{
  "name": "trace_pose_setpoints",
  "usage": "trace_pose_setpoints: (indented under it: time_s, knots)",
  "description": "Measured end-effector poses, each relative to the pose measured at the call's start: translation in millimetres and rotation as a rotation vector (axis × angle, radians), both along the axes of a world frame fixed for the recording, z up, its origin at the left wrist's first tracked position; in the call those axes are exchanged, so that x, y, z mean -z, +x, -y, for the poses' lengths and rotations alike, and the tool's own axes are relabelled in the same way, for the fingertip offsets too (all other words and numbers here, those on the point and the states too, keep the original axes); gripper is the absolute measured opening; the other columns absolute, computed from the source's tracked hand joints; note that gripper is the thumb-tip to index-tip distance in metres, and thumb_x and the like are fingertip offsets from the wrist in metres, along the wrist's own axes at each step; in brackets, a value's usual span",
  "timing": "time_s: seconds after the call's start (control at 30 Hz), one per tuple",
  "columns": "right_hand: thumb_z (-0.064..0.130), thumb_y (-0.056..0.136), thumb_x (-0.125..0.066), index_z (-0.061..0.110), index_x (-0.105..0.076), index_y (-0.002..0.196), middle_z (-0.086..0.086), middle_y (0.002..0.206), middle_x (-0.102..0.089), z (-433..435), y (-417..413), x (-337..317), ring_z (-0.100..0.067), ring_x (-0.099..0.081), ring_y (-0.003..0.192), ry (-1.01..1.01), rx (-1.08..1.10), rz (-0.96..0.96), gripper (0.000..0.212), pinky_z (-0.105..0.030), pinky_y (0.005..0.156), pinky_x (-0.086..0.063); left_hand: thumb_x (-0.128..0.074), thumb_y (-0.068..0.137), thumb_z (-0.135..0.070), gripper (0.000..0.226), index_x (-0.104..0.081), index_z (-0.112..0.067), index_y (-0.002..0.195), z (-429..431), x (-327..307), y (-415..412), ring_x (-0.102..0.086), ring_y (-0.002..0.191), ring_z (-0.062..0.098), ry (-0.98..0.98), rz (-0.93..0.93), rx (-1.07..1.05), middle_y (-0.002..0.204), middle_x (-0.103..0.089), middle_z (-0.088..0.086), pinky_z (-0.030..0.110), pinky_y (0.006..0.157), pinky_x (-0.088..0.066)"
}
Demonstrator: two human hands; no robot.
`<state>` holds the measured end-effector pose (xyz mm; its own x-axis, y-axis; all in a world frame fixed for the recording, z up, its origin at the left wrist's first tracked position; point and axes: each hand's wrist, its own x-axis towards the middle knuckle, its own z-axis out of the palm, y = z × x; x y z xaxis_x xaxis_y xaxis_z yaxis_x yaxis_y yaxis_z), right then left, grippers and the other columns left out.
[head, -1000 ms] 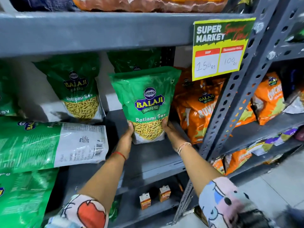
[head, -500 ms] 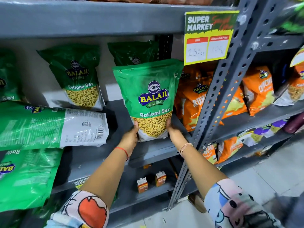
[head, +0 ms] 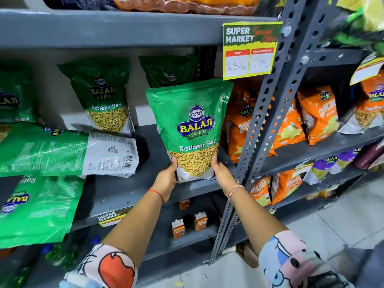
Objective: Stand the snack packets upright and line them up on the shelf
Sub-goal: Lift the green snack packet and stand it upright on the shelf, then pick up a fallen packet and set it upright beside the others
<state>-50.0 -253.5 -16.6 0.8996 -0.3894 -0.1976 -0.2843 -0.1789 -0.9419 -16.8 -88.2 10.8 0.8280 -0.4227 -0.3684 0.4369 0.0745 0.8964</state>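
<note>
A green Balaji Ratlami Sev packet (head: pixel 192 121) stands upright near the front edge of the grey shelf (head: pixel 124 194). My left hand (head: pixel 166 179) grips its lower left corner and my right hand (head: pixel 221 173) its lower right corner. Behind it another green packet (head: pixel 169 71) stands at the back. A third packet (head: pixel 104 96) stands upright further left. One green packet (head: pixel 68 150) lies flat on its side at the left, back face showing, on top of another flat packet (head: pixel 35 208) that overhangs the shelf edge.
A perforated grey upright post (head: pixel 268 121) rises just right of my right hand. Orange snack packets (head: pixel 243 125) fill the shelf's right end and the neighbouring bay. A price card (head: pixel 249 50) hangs from the shelf above. Small orange cartons (head: pixel 189 225) sit on the lower shelf.
The packet in both hands has come forward toward the shelf's front edge. My hands keep the same grip on its bottom corners.
</note>
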Motion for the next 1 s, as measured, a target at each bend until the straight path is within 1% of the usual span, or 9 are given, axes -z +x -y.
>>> trace_pose_setpoints:
  time_s: [0.07,0.13,0.27,0.33,0.4,0.5,0.63,0.77,1.0]
  knots:
    - [0.06,0.087,-0.026,0.013,-0.041,0.131,-0.012,0.14,-0.045,0,0,2,-0.029,-0.041,0.128,-0.008,0.005,-0.016,0.067,-0.04,0.109,-0.029,-0.033,0.092,-0.045,0.036,-0.056,-0.024,0.109,0,4,1,-0.051,0.086,0.014,0.028,0.039,-0.01,0.088,-0.071,-0.012,0.022,0.071,-0.033]
    - [0.062,0.086,-0.025,0.012,-0.038,0.134,-0.012,0.142,-0.044,0,-1,4,-0.029,-0.04,0.129,-0.006,0.002,-0.022,0.071,-0.043,0.112,-0.028,-0.033,0.091,-0.048,0.032,-0.059,-0.029,0.09,-1,6,0,-0.036,0.066,0.007,0.062,0.054,-0.018,0.072,-0.06,-0.01,0.021,0.058,-0.024]
    - [0.064,0.085,-0.024,0.013,-0.033,0.137,-0.011,0.145,-0.04,-1,-2,5,-0.03,-0.036,0.132,-0.006,0.005,-0.012,0.073,-0.047,0.114,-0.025,-0.033,0.093,-0.044,0.025,-0.052,-0.031,0.102,-1,2,-2,-0.051,0.089,0.007,0.01,0.065,-0.044,0.107,-0.055,-0.012,0.02,0.08,-0.038]
    - [0.061,0.087,-0.024,0.015,-0.031,0.138,-0.011,0.145,-0.039,-7,-7,8,-0.03,-0.035,0.132,-0.056,0.037,0.006,0.069,-0.045,0.113,-0.025,-0.036,0.093,-0.042,0.037,-0.058,-0.017,0.109,-5,-2,-10,-0.056,0.11,0.02,0.032,0.103,-0.08,0.127,-0.057,0.005,0.031,0.095,-0.042]
    - [0.057,0.088,-0.027,0.02,-0.021,0.142,-0.008,0.149,-0.032,-17,-18,16,-0.028,-0.03,0.136,-0.139,0.113,0.061,0.065,-0.043,0.112,-0.023,-0.043,0.091,-0.037,0.054,-0.053,0.012,0.113,-13,2,-20,-0.045,0.122,0.043,0.163,0.15,-0.236,0.131,-0.048,0.031,0.049,0.104,-0.034]
    - [0.049,0.09,-0.033,0.022,-0.017,0.143,0.001,0.153,-0.02,-47,-47,32,-0.017,-0.019,0.141,-0.404,0.249,0.303,0.062,-0.039,0.118,-0.014,-0.052,0.087,-0.035,0.054,-0.051,0.011,0.117,-46,15,-30,-0.046,0.123,0.04,0.153,0.161,-0.455,0.129,-0.05,0.031,0.051,0.11,-0.032]
    - [0.043,0.093,-0.031,0.021,-0.023,0.141,0.001,0.15,-0.022,-99,-66,41,-0.007,-0.014,0.14,-0.722,0.05,0.498,0.053,-0.018,0.117,-0.002,-0.058,0.084,-0.033,0.03,-0.062,-0.006,0.095,-88,22,-25,-0.056,0.112,0.032,0.129,0.17,-0.659,0.111,-0.065,0.016,0.038,0.1,-0.042]
    - [0.04,0.092,-0.036,0.014,-0.038,0.135,-0.002,0.147,-0.028,-154,-33,12,-0.01,-0.019,0.139,-0.773,-0.17,0.607,0.05,-0.018,0.116,-0.006,-0.063,0.08,-0.036,0.03,-0.055,-0.009,0.07,-114,10,-8,-0.055,0.106,0.043,0.16,0.148,-0.751,0.095,-0.064,0.029,0.044,0.085,-0.043]
    - [0.01,0.091,-0.042,0.011,-0.036,0.136,-0.008,0.153,-0.022,-195,81,-63,-0.021,-0.02,0.141,-0.612,-0.426,0.325,0.045,-0.029,0.116,-0.018,-0.068,0.077,-0.033,0.051,-0.058,0.002,0.113,-127,1,23,-0.057,0.106,0.036,0.074,0.059,-0.797,0.118,-0.062,0.023,0.031,0.076,-0.039]
